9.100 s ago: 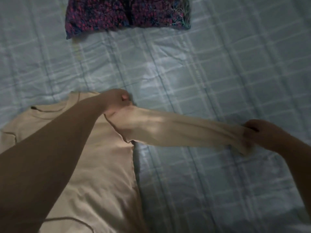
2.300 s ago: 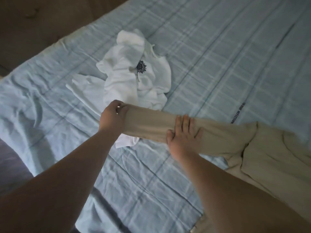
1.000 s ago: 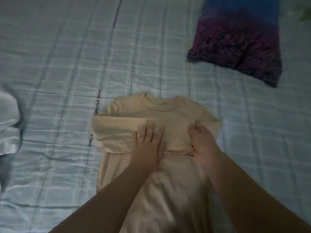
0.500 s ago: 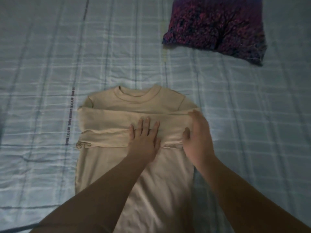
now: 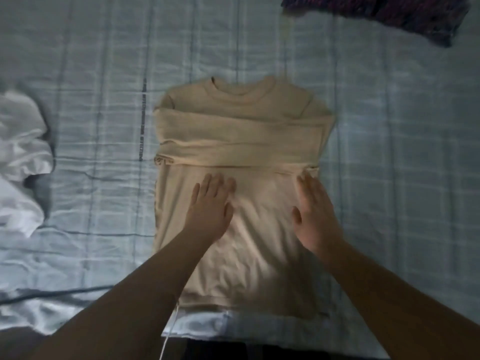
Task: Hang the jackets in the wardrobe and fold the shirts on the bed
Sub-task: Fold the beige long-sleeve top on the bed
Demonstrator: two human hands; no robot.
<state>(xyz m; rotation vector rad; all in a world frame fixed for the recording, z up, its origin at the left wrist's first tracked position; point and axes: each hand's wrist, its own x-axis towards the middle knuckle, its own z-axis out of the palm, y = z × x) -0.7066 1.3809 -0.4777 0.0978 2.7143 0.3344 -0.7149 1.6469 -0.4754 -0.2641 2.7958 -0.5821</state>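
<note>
Two hands, left hand (image 5: pixel 210 206) and right hand (image 5: pixel 315 216), fingers spread flat, are pressing the beige shirt (image 5: pixel 241 141) near the bed's (image 5: pixel 389 152) front edge.

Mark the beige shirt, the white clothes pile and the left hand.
beige shirt (image 5: pixel 241 107): head view, chest below the collar.
white clothes pile (image 5: pixel 20 141): head view, crumpled middle.
left hand (image 5: pixel 211 206): head view, back of the hand.
</note>
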